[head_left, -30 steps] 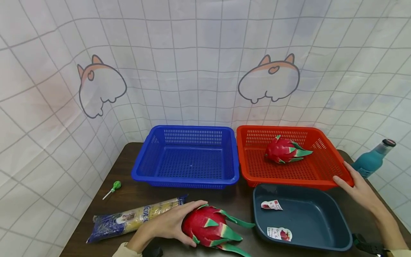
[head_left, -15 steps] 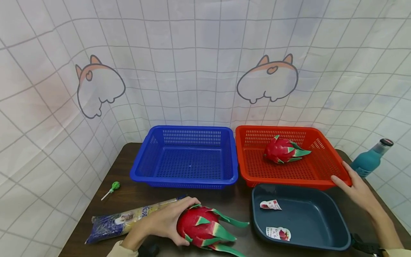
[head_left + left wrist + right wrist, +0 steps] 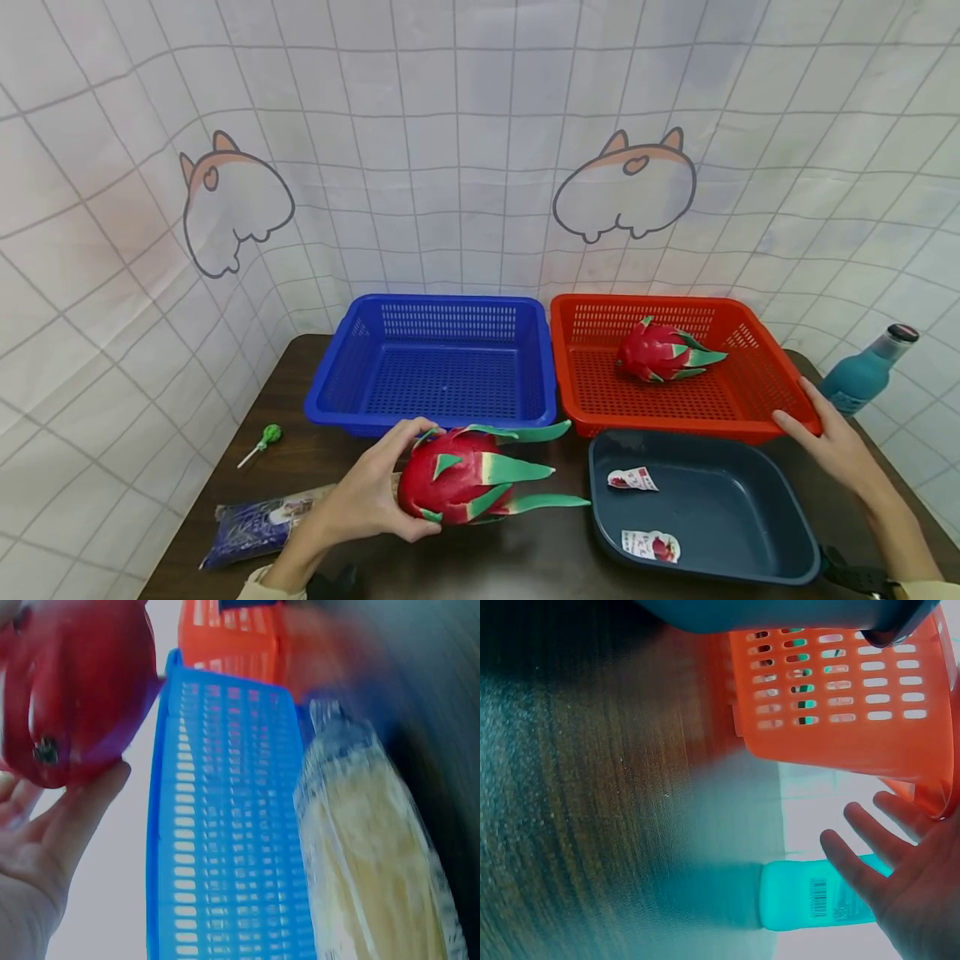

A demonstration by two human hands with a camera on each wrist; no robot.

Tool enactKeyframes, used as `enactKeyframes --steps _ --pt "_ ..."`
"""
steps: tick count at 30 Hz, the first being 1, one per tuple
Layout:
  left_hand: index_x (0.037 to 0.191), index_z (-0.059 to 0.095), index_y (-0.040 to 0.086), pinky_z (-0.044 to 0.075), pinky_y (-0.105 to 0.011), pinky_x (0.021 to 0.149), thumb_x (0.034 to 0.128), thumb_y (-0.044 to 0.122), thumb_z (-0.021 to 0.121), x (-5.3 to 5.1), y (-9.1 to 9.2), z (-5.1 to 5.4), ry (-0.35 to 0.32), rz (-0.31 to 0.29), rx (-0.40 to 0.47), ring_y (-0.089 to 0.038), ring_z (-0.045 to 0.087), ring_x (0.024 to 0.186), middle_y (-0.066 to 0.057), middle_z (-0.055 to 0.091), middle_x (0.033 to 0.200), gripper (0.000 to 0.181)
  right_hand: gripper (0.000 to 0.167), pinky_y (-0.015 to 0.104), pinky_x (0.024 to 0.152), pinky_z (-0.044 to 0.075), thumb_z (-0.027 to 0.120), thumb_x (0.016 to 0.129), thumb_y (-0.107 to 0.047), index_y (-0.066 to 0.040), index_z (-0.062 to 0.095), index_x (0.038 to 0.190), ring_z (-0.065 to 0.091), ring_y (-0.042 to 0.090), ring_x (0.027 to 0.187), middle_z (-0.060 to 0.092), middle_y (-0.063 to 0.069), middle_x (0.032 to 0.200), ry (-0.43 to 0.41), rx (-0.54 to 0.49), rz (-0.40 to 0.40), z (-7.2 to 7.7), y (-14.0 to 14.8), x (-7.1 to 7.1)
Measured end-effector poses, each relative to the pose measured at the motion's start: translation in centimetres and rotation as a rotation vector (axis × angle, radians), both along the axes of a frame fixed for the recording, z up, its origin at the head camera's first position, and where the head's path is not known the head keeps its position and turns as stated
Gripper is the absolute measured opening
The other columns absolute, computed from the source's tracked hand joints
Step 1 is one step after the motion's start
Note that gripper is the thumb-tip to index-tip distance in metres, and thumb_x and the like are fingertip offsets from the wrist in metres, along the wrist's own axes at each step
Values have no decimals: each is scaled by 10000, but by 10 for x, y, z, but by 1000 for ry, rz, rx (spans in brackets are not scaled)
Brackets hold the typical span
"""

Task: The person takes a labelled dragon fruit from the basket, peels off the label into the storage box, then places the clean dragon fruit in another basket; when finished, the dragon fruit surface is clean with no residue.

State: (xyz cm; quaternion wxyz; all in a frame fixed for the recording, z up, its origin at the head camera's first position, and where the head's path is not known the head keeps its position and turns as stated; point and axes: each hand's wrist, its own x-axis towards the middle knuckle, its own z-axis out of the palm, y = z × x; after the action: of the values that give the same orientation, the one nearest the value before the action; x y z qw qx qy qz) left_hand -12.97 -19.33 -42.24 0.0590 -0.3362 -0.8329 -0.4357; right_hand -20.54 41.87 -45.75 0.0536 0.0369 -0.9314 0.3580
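My left hand (image 3: 371, 492) grips a large red dragon fruit (image 3: 457, 479) with long green tips, raised off the table. In the left wrist view its red body (image 3: 79, 682) rests against the fingers. My right hand (image 3: 832, 437) touches the near right corner of the red basket (image 3: 675, 425). From the right wrist, straight fingers (image 3: 855, 866) show outside that basket, in front of the teal bottle (image 3: 817, 900); the thumb is not clear there. A second, smaller dragon fruit (image 3: 663, 350) lies inside the red basket.
A blue basket (image 3: 442, 423) stands left of the red one. In front of the red basket is a dark blue tray (image 3: 735, 517) with two stickers on it. A pasta packet (image 3: 258, 525) lies at the left, near a green lollipop (image 3: 268, 435).
My left hand has lifted the large dragon fruit off the table, up and away from me, after a slight shift left. My right hand stays at the red basket's corner.
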Motion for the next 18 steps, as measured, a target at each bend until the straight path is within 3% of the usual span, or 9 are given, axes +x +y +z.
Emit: enactKeyframes --steps 4,8,10,13,16,18 --pt "1354 423 186 578 -256 798 623 335 910 5 11 3 5 59 3 -122 552 1077 -2 522 1267 891 816 720 801 392 510 997 -341 -86 -21 1562 280 -227 891 376 368 1387 -31 -1 -9 0 1 2" --pt "1338 436 212 576 -258 804 628 368 899 -2 29 15 26 71 -12 -126 536 1104 10 519 1269 862 817 740 814 385 505 999 -343 -124 -40 1566 294 -211 900 366 359 1400 -38 -1 -12 1 6 2" --pt "1334 440 222 572 -256 816 633 391 889 -9 40 23 46 54 -27 -125 529 1122 19 511 1278 849 818 747 815 382 504 999 -345 -133 -46 1567 352 -153 922 360 357 1406 -40 2 -13 3 8 2" --pt "1327 457 195 563 -249 846 634 395 881 -23 61 36 108 15 -55 -125 537 1140 17 501 1288 838 827 748 814 380 506 997 -353 -131 -52 1566 471 79 993 355 360 1410 -46 10 -18 3 8 2" --pt "1327 468 140 556 -239 865 637 380 876 -43 85 50 187 -20 -87 -133 556 1136 -9 503 1288 837 832 744 815 379 502 997 -366 -124 -56 1564 448 370 1043 360 362 1412 -59 7 -23 2 2 1" --pt "1332 465 108 558 -242 868 650 386 866 -58 100 59 231 -40 -107 -148 568 1125 -38 505 1285 838 832 751 832 375 502 996 -370 -128 -56 1565 454 411 1078 362 360 1419 -62 -5 -10 1 -4 -1"
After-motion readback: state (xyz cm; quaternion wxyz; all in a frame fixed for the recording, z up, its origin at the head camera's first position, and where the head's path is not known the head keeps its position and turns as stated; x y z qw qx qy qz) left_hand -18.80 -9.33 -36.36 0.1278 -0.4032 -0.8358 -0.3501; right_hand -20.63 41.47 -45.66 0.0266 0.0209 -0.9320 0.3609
